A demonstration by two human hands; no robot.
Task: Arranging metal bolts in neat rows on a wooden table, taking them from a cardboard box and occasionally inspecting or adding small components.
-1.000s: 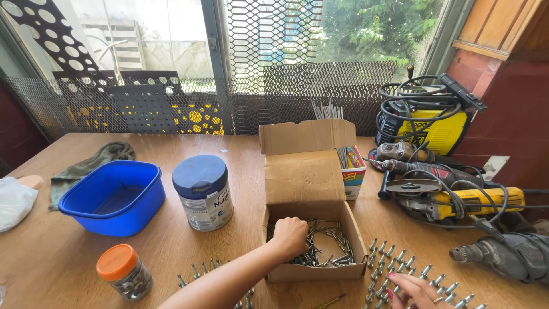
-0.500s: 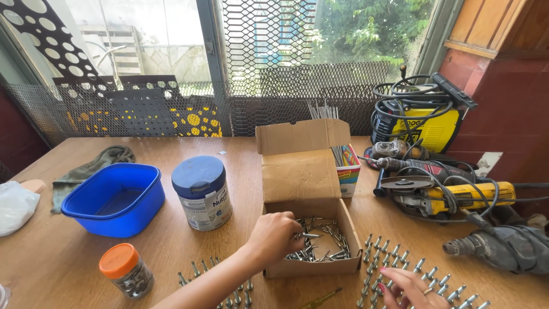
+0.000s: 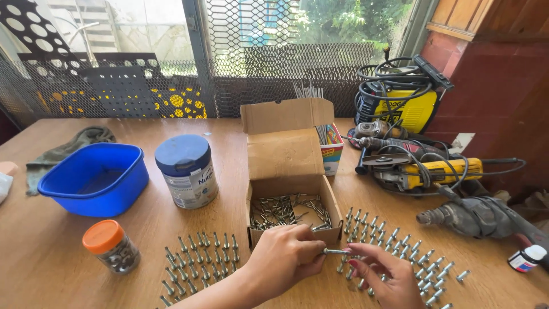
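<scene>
Head view: the left hand [image 3: 284, 256] pinches a metal bolt [image 3: 336, 251] by its head end, just in front of the open cardboard box [image 3: 288, 171] of loose bolts, at 6 o'clock from it. The right hand [image 3: 384, 276], fingers loosely spread and gripping nothing, touches the bolt's tip from 4 o'clock, above the standing bolt rows [image 3: 394, 243]; a blue-lidded tin [image 3: 186, 170] stands at 9 o'clock from the box.

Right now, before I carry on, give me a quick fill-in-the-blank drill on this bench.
1. The left hand pinches a metal ____ beside the right hand.
2. The open cardboard box of loose fasteners stands right of the tin with the ____ lid.
3. The small jar has an ____ cap.

Missing: bolt; blue; orange
</scene>
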